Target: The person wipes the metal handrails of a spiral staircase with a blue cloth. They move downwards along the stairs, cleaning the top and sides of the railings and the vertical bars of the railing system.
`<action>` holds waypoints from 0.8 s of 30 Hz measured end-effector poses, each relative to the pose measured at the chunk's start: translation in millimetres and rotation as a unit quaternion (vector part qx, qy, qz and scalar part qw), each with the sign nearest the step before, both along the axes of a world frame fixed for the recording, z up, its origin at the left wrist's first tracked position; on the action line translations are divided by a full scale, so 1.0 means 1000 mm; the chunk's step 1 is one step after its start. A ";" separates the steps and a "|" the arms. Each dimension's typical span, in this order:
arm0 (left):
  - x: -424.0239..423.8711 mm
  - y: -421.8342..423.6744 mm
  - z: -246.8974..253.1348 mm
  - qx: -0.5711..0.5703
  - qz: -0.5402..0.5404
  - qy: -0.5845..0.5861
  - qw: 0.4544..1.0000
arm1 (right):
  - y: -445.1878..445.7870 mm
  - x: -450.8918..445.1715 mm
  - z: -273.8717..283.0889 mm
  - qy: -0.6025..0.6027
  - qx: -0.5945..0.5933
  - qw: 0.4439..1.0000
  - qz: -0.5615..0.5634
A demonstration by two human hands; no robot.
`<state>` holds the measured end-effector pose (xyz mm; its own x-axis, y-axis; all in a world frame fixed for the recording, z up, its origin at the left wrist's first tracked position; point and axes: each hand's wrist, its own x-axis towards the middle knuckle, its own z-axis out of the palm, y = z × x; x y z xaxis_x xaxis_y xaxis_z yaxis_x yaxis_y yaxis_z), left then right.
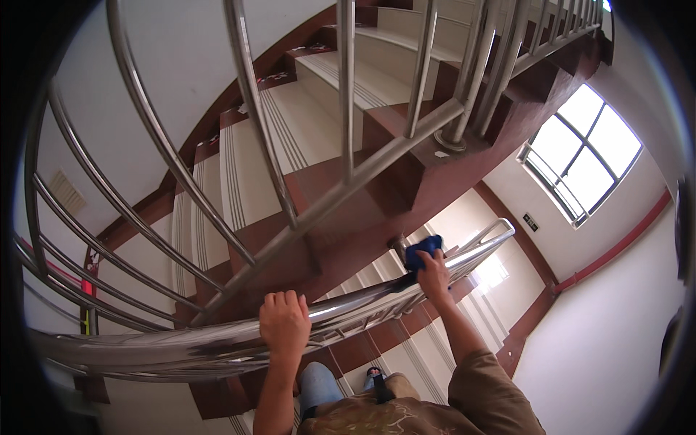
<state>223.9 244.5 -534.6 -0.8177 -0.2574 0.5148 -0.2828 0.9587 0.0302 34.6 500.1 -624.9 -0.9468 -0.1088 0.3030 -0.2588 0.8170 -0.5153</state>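
A round stainless steel handrail (217, 343) curves across the lower part of the head view. My left hand (285, 321) grips it near the middle, with the fingers wrapped over the top. Farther down the rail to the right, my right hand (433, 274) holds a blue cloth (423, 254) against the metal. The cloth is bunched under the fingers, and part of it hangs past the rail's far side. The palm of my right hand is hidden.
Tiled stairs (321, 122) with dark red edging rise beyond steel balusters (348, 92). More steps (418, 353) lie below my body. A barred window (584, 147) and a red pipe (614, 247) are on the right. Small scraps lie on the upper steps' edge.
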 end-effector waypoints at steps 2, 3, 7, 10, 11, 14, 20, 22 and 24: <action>-0.002 -0.001 0.000 0.008 0.003 0.020 1.000 | -0.019 0.025 0.008 -0.010 -0.053 0.987 0.152; -0.002 -0.003 -0.001 0.010 0.002 0.027 1.000 | -0.030 0.044 0.007 0.004 -0.055 0.972 0.229; -0.003 -0.002 0.005 0.040 -0.002 0.053 0.998 | -0.033 0.072 -0.010 0.046 -0.058 0.954 0.290; 0.001 -0.005 0.008 0.027 0.016 0.045 0.999 | 0.005 0.042 -0.043 0.062 -0.035 0.978 0.198; 0.001 -0.008 0.008 0.020 0.024 0.043 0.999 | 0.021 0.026 -0.059 0.056 -0.020 0.986 0.153; -0.003 -0.006 0.011 0.017 0.051 0.019 0.998 | 0.056 -0.012 -0.079 0.016 -0.005 1.000 0.020; -0.003 -0.005 0.010 0.014 0.088 0.003 0.996 | 0.018 0.017 -0.027 0.032 -0.098 0.970 0.221; -0.002 -0.007 0.010 0.002 0.073 0.024 0.997 | 0.016 0.026 -0.037 0.023 -0.083 0.949 0.303; 0.000 -0.009 0.009 -0.008 0.071 0.036 0.997 | 0.029 0.022 -0.061 0.025 -0.054 0.965 0.255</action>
